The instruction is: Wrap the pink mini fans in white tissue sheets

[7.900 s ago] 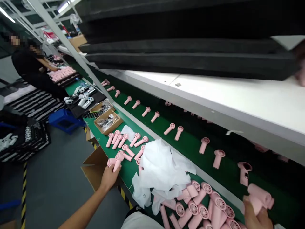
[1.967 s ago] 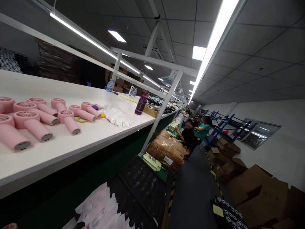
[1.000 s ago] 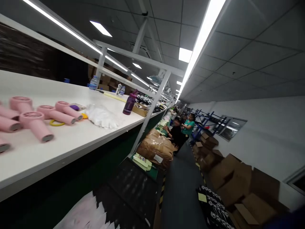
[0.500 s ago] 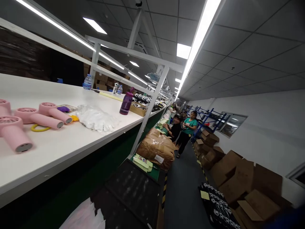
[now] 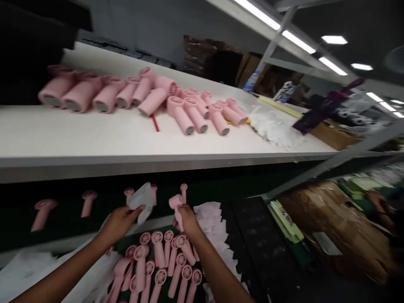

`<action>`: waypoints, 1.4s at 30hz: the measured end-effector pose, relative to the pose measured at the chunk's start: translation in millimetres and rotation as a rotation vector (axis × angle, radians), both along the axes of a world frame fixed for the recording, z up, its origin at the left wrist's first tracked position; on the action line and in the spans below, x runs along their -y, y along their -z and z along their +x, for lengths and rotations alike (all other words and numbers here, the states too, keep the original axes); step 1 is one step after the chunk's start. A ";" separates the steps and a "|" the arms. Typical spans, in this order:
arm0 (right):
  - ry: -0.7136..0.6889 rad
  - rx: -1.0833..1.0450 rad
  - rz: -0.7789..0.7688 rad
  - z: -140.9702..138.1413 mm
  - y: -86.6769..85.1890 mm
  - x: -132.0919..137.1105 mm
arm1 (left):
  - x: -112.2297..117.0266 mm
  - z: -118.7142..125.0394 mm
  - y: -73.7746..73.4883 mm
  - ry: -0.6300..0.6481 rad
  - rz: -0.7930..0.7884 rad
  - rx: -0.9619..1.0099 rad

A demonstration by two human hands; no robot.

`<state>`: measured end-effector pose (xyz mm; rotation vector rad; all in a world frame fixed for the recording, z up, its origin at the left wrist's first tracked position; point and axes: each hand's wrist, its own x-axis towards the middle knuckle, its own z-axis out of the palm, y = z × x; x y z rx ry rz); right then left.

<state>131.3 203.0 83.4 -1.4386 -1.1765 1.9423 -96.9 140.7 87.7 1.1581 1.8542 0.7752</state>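
Observation:
My left hand [image 5: 123, 221] pinches a translucent white plastic bag [image 5: 142, 200], which stands up from the fingertips. A pink handheld fan [image 5: 177, 207] is gripped by its handle in my right hand [image 5: 187, 219], its round head pointing up and left. The two hands are apart, with the fan just right of the bag. Below them lie several more pink fans [image 5: 160, 252] on a green surface. To the right of these is a stack of pink fans in white bags [image 5: 217, 231], layered in a row; their contents show only faintly.
A white shelf [image 5: 78, 136] above my hands bears several pink fans [image 5: 184, 118] and a heap of clear bags [image 5: 274, 126]. Loose white bags [image 5: 28, 273] lie at lower left. Black trays [image 5: 252, 235] and a brown wrapped bundle [image 5: 344, 227] sit at right, beside another person's hand.
The view has swung left and down from the aisle to the bench. Both my hands are now in sight, holding a bag and a fan; neither showed before.

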 end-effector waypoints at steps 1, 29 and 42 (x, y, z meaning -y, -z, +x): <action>-0.007 -0.012 0.016 -1.6 -3.7 -1.3 | 2.1 0.5 -2.1 -0.018 0.007 0.054; -0.563 0.275 0.218 69.5 -139.9 97.0 | 129.8 73.7 -89.2 0.171 -0.207 0.383; -0.644 0.144 -0.038 103.4 -180.3 91.6 | 173.2 95.0 -87.9 0.125 -0.357 1.071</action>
